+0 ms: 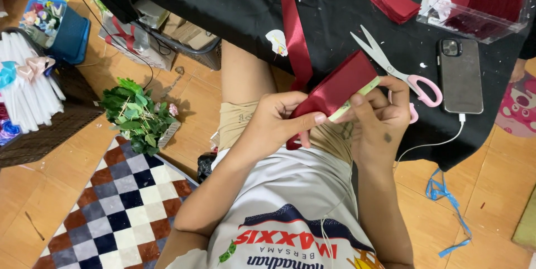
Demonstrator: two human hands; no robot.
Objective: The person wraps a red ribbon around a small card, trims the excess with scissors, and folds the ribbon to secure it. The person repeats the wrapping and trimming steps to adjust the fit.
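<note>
Both hands pinch dark red ribbon (335, 87): left hand (276, 121) closed on fold, right hand (379, 115) closed on ribbon w/ pale strip (354, 99). Looks like folding/measuring step; scissors (391, 68) at 1 o'clock on worktop (234, 1).

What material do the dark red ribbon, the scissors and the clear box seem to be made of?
The ribbon, held by the left hand and right hand, looks like satin fabric: soft sheen, smooth folds. The scissors seem to have bright metal blades and pink plastic handles. The clear box looks like hard transparent plastic, with glossy, see-through walls.
</note>
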